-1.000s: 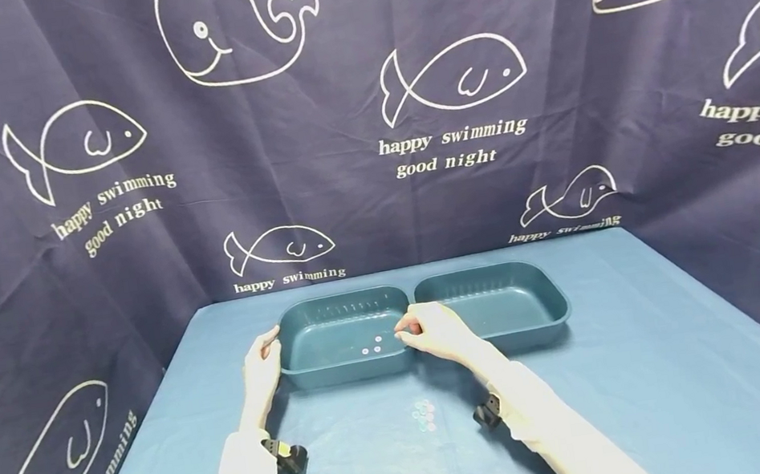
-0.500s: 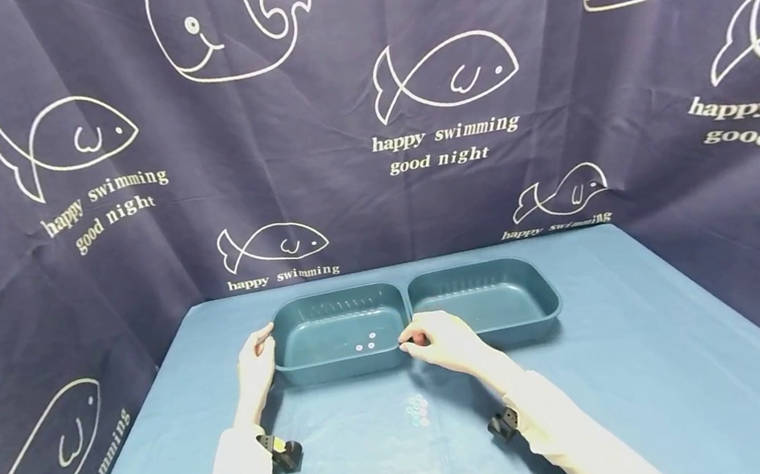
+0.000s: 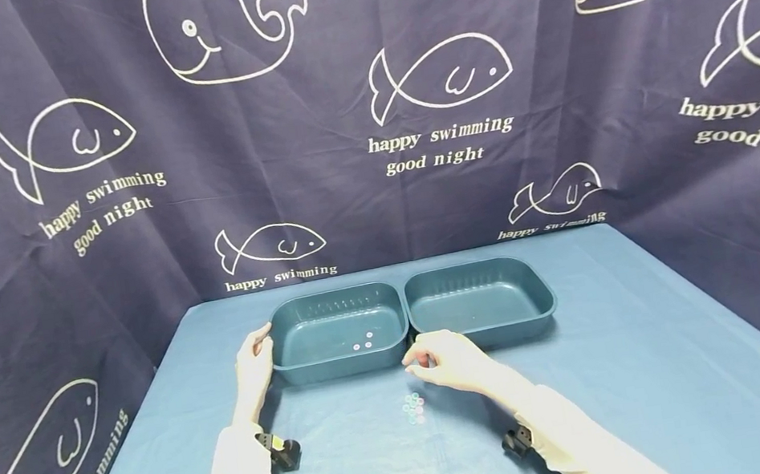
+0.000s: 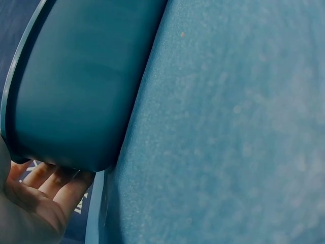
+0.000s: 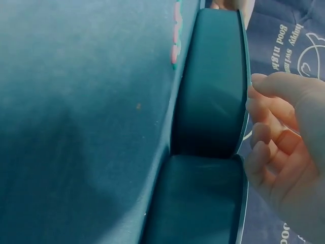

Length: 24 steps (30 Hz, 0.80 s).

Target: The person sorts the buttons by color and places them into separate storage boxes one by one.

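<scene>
My left hand (image 3: pixel 253 366) holds the outer end of the left teal bin (image 3: pixel 343 368). In the left wrist view its fingers (image 4: pixel 56 185) curl against the bin's end wall. Small pale rings, pink or white, lie inside that bin (image 3: pixel 368 345). My right hand (image 3: pixel 450 358) hovers before the place where the two bins meet. Its fingers are loosely bent, thumb and forefinger close together, and nothing shows between them. On the cloth just below it lies a small cluster of pink and mint-green rings (image 3: pixel 414 408), also seen edge-on as a row of rings (image 5: pixel 176 35) in the right wrist view.
A second teal bin (image 3: pixel 484 334) stands end to end with the left one, on its right. Light blue cloth (image 3: pixel 354 467) covers the table. A dark curtain (image 3: pixel 359 191) printed with fish and whales hangs behind and on both sides.
My right hand has drawn back from over the left bin's right front corner towards the ring cluster. The left hand stays at the bin's end. The head view has shifted slightly.
</scene>
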Motion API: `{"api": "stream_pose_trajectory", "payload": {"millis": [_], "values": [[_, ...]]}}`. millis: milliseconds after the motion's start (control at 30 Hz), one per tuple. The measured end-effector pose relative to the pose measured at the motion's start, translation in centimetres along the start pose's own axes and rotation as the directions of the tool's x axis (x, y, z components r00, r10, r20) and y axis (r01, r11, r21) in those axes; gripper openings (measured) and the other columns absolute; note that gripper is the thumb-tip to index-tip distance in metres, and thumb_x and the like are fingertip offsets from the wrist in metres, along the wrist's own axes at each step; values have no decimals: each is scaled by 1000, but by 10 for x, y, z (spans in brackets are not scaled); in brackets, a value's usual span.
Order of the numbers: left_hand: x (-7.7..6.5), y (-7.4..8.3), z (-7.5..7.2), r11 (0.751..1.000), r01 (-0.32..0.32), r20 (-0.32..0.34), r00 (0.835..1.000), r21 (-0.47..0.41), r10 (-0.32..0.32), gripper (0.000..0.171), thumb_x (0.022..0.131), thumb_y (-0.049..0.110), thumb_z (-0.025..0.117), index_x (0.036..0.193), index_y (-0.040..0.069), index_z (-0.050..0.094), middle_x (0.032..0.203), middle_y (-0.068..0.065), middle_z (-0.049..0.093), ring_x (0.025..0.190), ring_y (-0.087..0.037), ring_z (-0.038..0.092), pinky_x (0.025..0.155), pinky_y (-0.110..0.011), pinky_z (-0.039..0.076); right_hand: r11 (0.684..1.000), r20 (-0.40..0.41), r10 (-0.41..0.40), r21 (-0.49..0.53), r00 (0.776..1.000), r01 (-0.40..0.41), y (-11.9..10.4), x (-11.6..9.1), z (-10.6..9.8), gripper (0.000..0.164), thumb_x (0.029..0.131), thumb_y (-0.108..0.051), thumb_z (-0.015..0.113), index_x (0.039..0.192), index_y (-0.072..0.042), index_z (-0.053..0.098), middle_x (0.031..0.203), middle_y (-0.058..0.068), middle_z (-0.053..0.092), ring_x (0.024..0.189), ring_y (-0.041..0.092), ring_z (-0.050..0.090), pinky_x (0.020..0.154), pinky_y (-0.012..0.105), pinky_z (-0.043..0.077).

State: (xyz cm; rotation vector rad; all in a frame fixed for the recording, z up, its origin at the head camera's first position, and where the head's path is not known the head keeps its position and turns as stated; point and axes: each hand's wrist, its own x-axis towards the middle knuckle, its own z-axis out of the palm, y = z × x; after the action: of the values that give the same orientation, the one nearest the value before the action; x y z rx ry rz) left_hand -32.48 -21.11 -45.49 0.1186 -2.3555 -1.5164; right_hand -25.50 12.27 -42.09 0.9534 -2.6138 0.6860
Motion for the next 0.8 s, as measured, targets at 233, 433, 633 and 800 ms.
{"api": "stream_pose_trajectory", "payload": {"millis": [233, 433, 633, 800], "values": [[0, -1, 0, 1000, 3, 6, 1000, -2, -3, 37, 95, 11, 42, 130, 5, 53, 136, -19, 50, 124, -32, 48, 103, -44, 35, 998, 52, -22, -62, 998, 26, -1, -7, 0, 13, 82, -27, 66, 92, -21, 71, 69, -9, 55, 63, 1, 43, 59, 19, 37], [0, -1, -1, 1000, 9, 8, 1000, 9, -9, 38, 95, 12, 42, 131, 6, 52, 137, -18, 50, 126, -32, 47, 105, -43, 33, 997, 84, -41, -69, 996, 46, -1, -10, 2, 9, 82, -28, 66, 89, -22, 69, 69, -8, 56, 62, 1, 43, 59, 20, 38], [0, 0, -1, 1000, 15, 0, 1000, 20, -15, 38, 95, 12, 42, 131, 7, 53, 137, -17, 50, 126, -32, 47, 106, -43, 33, 998, 109, -54, -31, 993, 58, 1, -12, 4, 8, 81, -26, 67, 87, -20, 69, 68, -9, 56, 62, 1, 47, 61, 20, 40], [0, 0, -1, 1000, 16, -2, 1000, 16, -16, 38, 95, 13, 43, 131, 8, 53, 137, -16, 50, 126, -31, 47, 106, -43, 33, 999, 146, -40, -4, 988, 41, 2, -13, 5, 10, 79, -24, 69, 88, -19, 70, 69, -12, 57, 65, 1, 50, 63, 20, 42]]}}
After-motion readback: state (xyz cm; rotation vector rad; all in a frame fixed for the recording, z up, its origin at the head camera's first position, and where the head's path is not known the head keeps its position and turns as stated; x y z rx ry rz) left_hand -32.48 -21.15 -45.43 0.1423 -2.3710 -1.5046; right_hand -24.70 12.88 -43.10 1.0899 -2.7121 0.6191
